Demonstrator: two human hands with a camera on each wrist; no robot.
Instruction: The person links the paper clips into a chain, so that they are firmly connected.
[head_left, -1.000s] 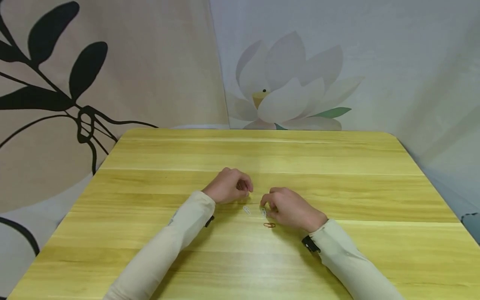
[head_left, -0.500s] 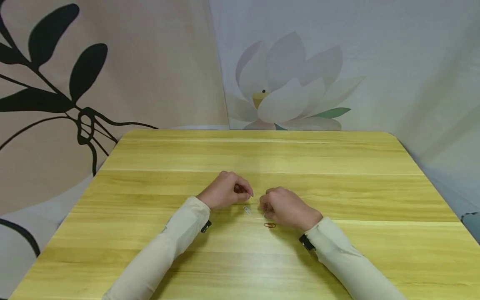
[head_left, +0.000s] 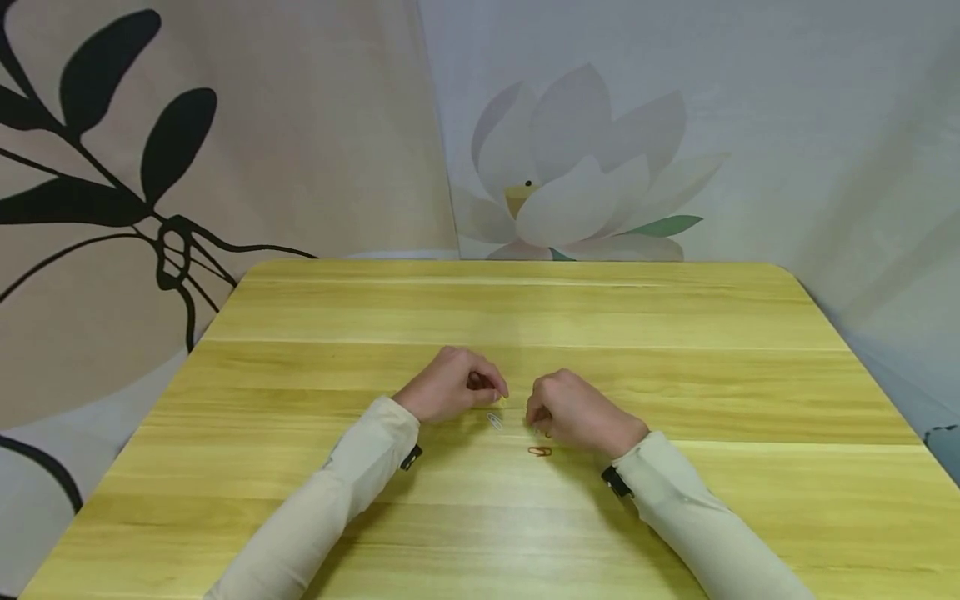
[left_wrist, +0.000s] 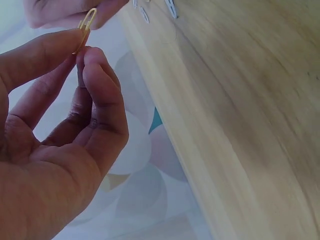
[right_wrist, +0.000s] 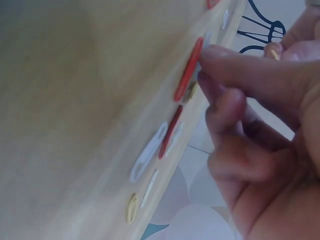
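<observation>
My left hand [head_left: 452, 385] pinches a yellow paper clip [left_wrist: 89, 19] between thumb and forefinger, just above the table. Close by on the right, my right hand [head_left: 583, 412] has its thumb and forefinger brought together on a pale white paper clip [right_wrist: 206, 39], partly hidden by the fingers and a red clip. That red paper clip [right_wrist: 189, 70] stands out in front of the fingertips in the right wrist view. Between the hands lies another white paper clip [head_left: 494, 421]. In the head view, a red paper clip [head_left: 539, 451] rests nearer the body than the right fingers.
More clips show in the right wrist view: a dark red one [right_wrist: 170, 132], a large white one [right_wrist: 149, 152] and a yellow one [right_wrist: 131, 208]. All lie on the wooden table [head_left: 480, 533]. A patterned cloth [head_left: 337, 125] hangs behind its far edge.
The left hand has come slightly nearer the body with the yellow clip. The right fingers have closed over the white clip beside them and shifted a little to the right.
</observation>
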